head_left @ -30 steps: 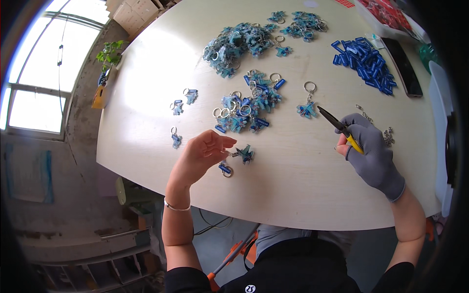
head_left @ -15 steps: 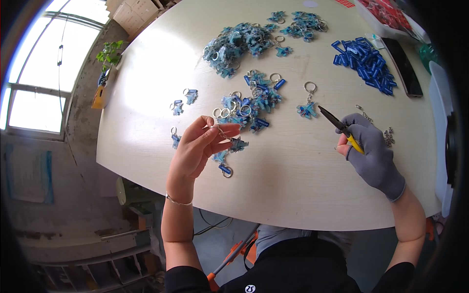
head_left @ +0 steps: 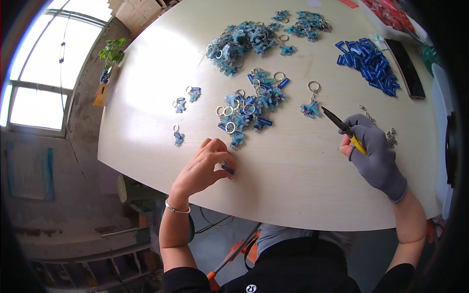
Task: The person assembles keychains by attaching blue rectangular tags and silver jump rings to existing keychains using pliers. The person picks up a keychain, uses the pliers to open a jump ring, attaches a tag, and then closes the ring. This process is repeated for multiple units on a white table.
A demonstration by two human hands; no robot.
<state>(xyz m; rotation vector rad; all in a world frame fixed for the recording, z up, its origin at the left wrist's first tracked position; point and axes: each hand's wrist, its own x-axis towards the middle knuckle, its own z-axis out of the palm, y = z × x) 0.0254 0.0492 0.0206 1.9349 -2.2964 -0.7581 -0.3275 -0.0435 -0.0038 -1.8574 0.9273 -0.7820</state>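
Note:
My left hand (head_left: pixel 202 163) is low over the table, fingers curled round a keychain with a blue tag (head_left: pixel 227 169); its other parts are mostly behind the fingers. Just beyond lies a pile of keychains (head_left: pixel 264 100) with clear blue figures, blue tags and silver rings. In a grey fingerless glove, my right hand (head_left: pixel 373 149) grips pliers (head_left: pixel 337 120) with dark jaws and yellow handles. Something tiny shows at its fingertips, too small to name. Left of the plier tips rests a single untagged keychain (head_left: pixel 311 108), ring pointing away from me.
Small metal chains (head_left: pixel 391 137) lie beside my right hand. Farther off are a heap of blue tags (head_left: pixel 369 66), a dark phone (head_left: pixel 406 68) and a large heap of figure keychains (head_left: pixel 244 44). Several tagged keychains (head_left: pixel 179 104) sit at the left. A white bin (head_left: pixel 442 132) borders the right.
My left hand has let go of the keychain it held, which now lies at the pile's near edge. It has moved down onto another keychain nearer me. My right hand has barely moved.

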